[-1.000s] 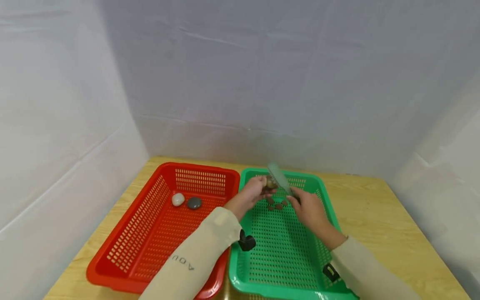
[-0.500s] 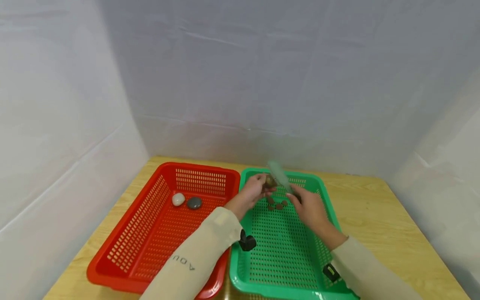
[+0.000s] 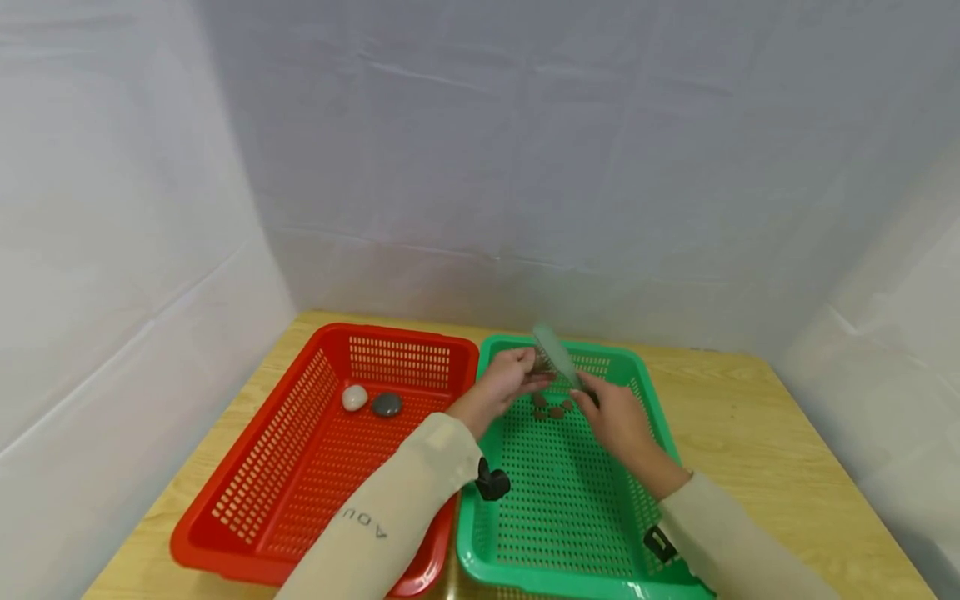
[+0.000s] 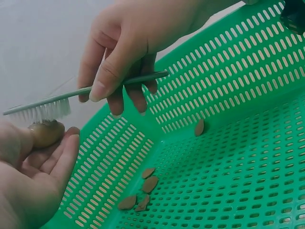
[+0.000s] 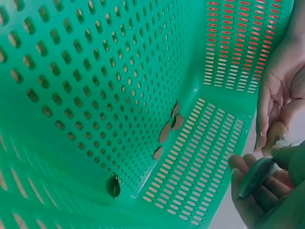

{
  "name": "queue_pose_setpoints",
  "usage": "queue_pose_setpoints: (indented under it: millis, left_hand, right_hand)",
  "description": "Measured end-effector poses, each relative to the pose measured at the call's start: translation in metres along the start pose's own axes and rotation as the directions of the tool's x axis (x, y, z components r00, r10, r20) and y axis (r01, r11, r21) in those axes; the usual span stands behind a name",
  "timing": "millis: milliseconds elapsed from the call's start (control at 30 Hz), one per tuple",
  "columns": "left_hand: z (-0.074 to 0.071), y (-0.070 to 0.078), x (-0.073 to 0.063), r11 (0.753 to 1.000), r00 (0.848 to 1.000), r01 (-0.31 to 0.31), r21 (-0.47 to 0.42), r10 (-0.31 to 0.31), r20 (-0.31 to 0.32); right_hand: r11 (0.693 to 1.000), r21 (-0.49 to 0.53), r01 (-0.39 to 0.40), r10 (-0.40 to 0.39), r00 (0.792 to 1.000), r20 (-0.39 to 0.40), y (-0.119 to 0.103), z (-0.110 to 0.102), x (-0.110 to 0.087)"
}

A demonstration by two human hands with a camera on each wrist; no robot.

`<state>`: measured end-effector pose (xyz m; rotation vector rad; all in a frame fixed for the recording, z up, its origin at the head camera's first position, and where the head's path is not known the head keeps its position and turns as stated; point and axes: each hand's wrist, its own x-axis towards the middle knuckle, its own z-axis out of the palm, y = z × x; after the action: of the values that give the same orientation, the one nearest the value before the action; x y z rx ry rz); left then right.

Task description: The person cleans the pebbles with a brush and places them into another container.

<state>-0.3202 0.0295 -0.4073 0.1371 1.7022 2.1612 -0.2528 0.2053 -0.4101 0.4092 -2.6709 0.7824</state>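
In the head view my left hand is over the back of the green basket. It pinches a smooth tan-brown stone, plainest in the left wrist view. My right hand grips the handle of a grey-green brush. The brush's white bristles touch the top of the stone. In the head view the brush head mostly hides the stone. Below both hands, several flat brown pieces lie on the basket floor, with one more piece apart near the side wall.
The green basket stands right beside a red basket on a wooden table. A white stone and a dark grey stone lie in the red one. Pale sheeting encloses the table.
The brush head shifts slightly back and forth against the stone, blurred half a second ago. The stone shows less in the head view now. Both baskets and the loose pieces stay put.
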Motion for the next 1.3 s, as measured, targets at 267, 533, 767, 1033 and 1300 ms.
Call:
queue_pose_setpoints:
  millis: [267, 533, 767, 1033, 1300]
  left_hand:
    - [-0.0001, 0.0002, 0.0023, 1.0, 0.999, 0.005, -0.004, -0.005, -0.036]
    - [-0.0002, 0.0006, 0.0031, 0.999, 0.998, -0.023, -0.047, 0.02, -0.067]
    - [-0.0009, -0.001, 0.0012, 0.999, 0.996, -0.01, -0.052, 0.006, -0.089]
    - [-0.0001, 0.0009, 0.0027, 0.998, 0.997, -0.036, -0.052, 0.033, -0.066]
    - [-0.001, 0.0015, 0.0021, 0.998, 0.995, -0.068, -0.008, 0.067, -0.068]
  right_hand:
    - [0.998, -0.038, -0.053, 0.053, 0.999, 0.005, 0.0016, -0.0019, -0.0001]
    - [0.996, -0.049, -0.07, 0.068, 0.997, -0.044, 0.0037, -0.0019, 0.0011]
    - [0.999, -0.011, 0.034, -0.035, 0.997, -0.074, 0.0017, 0.0002, 0.0016]
    - [1.0, -0.006, 0.023, -0.024, 1.0, -0.017, 0.002, 0.0008, 0.0]
    - [0.998, -0.047, -0.031, 0.031, 0.999, 0.013, -0.0007, -0.002, -0.002]
